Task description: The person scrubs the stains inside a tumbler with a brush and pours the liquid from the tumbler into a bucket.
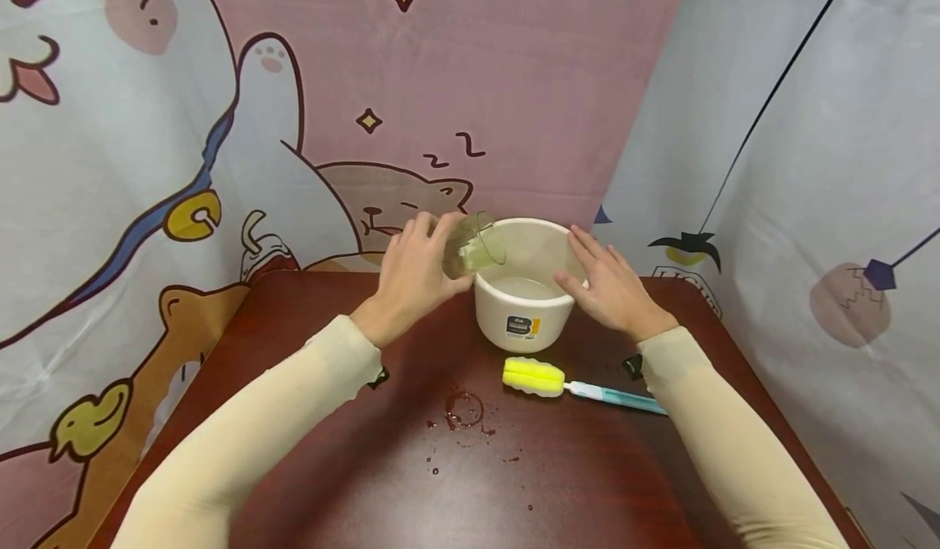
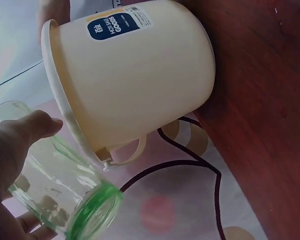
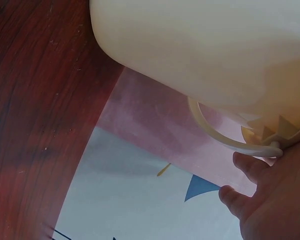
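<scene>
In the head view, my left hand (image 1: 419, 267) holds a clear green-tinted drinking glass (image 1: 477, 251) tilted on its side, its mouth over the left rim of a cream plastic bucket (image 1: 525, 320). The left wrist view shows the glass (image 2: 65, 185) gripped between thumb and fingers, its thick green end downward. Some cloudy liquid (image 1: 521, 288) lies in the bucket, which stands upright. On the bucket's right side rests my right hand (image 1: 613, 292), fingers straight along the outside and thumb at the rim. The right wrist view has two fingertips beside the handle joint (image 3: 275, 149).
A bottle brush with a yellow sponge head (image 1: 534, 376) and a blue-white handle (image 1: 617, 396) lies in front of the bucket. A wet ring (image 1: 464, 410) and droplets mark the dark red table (image 1: 367, 467). Behind hangs a cartoon-printed curtain (image 1: 514, 84).
</scene>
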Available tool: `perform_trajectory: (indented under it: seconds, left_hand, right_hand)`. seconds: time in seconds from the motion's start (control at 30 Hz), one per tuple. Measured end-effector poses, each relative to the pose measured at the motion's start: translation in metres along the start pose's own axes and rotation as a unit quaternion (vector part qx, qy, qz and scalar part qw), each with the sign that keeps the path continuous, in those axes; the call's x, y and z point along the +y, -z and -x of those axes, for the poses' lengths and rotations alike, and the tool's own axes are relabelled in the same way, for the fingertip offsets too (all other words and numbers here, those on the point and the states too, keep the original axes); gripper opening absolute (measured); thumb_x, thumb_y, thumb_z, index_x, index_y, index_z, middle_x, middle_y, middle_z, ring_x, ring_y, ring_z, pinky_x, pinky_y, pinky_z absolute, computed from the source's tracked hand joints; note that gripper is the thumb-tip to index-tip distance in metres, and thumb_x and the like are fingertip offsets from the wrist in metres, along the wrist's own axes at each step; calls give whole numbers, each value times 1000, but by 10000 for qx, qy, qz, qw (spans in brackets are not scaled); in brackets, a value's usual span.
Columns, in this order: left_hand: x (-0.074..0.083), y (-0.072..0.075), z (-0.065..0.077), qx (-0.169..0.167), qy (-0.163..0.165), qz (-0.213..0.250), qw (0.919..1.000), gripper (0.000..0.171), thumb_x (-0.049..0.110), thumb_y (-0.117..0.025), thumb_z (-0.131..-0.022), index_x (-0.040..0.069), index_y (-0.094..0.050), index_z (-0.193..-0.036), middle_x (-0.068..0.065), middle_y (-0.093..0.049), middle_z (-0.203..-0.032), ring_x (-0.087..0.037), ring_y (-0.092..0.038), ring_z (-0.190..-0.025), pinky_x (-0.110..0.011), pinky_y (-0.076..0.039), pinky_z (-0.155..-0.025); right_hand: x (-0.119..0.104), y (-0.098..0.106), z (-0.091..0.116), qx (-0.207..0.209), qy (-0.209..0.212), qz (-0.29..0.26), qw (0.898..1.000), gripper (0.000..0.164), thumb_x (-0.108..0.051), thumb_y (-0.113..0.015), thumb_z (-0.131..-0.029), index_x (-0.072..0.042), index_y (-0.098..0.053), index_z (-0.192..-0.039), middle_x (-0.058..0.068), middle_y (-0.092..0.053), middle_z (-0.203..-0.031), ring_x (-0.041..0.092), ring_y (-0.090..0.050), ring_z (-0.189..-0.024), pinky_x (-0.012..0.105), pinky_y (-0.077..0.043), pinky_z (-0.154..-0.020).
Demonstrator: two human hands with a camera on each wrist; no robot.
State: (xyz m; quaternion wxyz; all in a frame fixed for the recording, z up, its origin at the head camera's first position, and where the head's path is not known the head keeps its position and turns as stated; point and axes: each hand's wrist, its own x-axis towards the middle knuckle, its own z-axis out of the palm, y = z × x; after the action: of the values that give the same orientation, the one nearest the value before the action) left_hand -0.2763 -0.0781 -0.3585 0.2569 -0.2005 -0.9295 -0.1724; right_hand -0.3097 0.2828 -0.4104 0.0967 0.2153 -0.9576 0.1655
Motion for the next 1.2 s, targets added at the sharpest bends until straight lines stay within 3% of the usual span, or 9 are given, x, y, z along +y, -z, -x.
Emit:
perform_trajectory:
  seconds: [0.33,0.5,0.7,0.93,1.2]
  left_hand:
    - [-11,2,19,-119,740,763,9943,97,53,-102,-85,17,-54,-162,-13,-71,-141,-35,-70,-124,-56,-64,-100]
    - [-17,2,31,-197,1268,1311,9830,99,54,-102,-83,18,-53,-161,-10,-70,-148,-34,-74,-127,-59,-66,-95]
    - [-26,0,47,-414,1779,1685,9686,98,59,-101,-83,20,-52,-159,-6,-74,-142,-35,-77,-128,-62,-67,-92]
    - [-37,-7,67,-575,1962,2249,9527,93,54,-102,-85,19,-53,-155,-8,-78,-136,-35,-78,-126,-58,-65,-98]
    - [-48,-21,91,-771,1898,2486,9467,90,49,-103,-87,18,-55,-156,-5,-79,-145,-36,-76,-132,-57,-62,-105]
  right_hand:
    - [-1,1,1,-16,-21,4,10000,91,-66,-42,-120,-5,-23,-185,14,-18,-197,43,-28,-180,75,-16,-145]
    - [-1,1,0,-25,-21,40,10000,92,-68,-41,-119,-5,-23,-185,15,-18,-197,45,-28,-180,76,-16,-144]
    - [-3,2,1,-44,-19,61,10000,92,-67,-41,-120,-6,-23,-185,15,-18,-197,44,-29,-180,75,-16,-144]
    - [-2,2,0,-57,-35,53,10000,89,-63,-44,-120,-7,-22,-186,14,-17,-197,44,-28,-180,75,-17,-144]
    - [-1,2,0,-61,-38,30,10000,91,-67,-40,-120,-6,-23,-185,14,-17,-197,45,-28,-180,76,-18,-144]
